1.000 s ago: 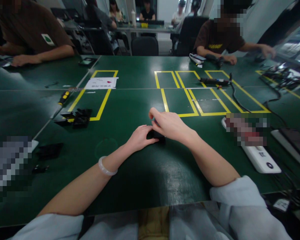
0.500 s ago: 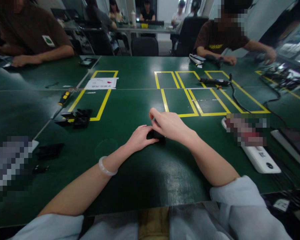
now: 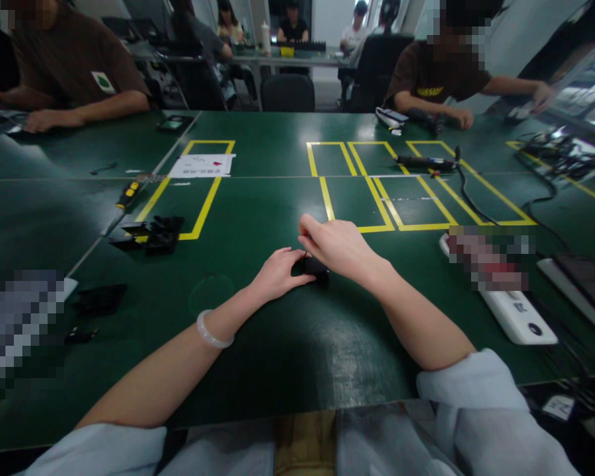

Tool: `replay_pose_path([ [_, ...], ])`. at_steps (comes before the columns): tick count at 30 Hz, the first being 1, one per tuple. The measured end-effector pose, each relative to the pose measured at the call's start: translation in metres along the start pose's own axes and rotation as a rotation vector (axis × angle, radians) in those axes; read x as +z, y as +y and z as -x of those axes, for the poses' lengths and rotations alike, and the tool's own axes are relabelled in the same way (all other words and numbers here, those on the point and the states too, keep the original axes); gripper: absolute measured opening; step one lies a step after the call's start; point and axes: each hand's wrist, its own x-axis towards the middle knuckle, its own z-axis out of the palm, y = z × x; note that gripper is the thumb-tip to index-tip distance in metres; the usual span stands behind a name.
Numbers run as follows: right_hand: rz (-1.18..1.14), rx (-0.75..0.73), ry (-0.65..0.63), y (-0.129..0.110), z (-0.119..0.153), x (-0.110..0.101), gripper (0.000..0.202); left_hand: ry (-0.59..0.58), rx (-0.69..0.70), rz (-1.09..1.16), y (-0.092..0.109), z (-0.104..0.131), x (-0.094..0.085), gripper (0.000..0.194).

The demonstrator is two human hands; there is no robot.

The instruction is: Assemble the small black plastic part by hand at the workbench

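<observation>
A small black object (image 3: 316,266) rests on the green table (image 3: 258,344), near the middle of the view. My left hand (image 3: 277,272) grips its left end between thumb and fingers, and a pale bracelet circles that wrist. Just above the object is my right hand (image 3: 331,241), its fingers bent together in a pinch. Something thin and dark shows below those fingertips, but what they hold is too small to name.
Black parts (image 3: 161,235) and a yellow-black screwdriver (image 3: 129,194) lie to the left. A white device (image 3: 518,314) sits at the right, with a black tool (image 3: 426,162) and its cable behind. Two people (image 3: 79,66) (image 3: 436,79) sit across the table.
My right hand has risen slightly, showing more of the black object and the thin dark thing. My left hand stays in place. The person at the far right has shifted an arm outward.
</observation>
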Motion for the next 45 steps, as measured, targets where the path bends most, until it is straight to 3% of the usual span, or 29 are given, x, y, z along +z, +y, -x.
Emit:
replay_pose_path([
  [36, 0.017, -0.005, -0.015, -0.001, 0.002, -0.005, 0.027, 0.008, -0.005, 0.007, 0.001, 0.000, -0.001, 0.042],
  [45, -0.118, 0.029, 0.033, 0.002, 0.003, -0.012, 0.027, 0.003, -0.001, 0.015, 0.000, 0.000, 0.000, 0.042],
])
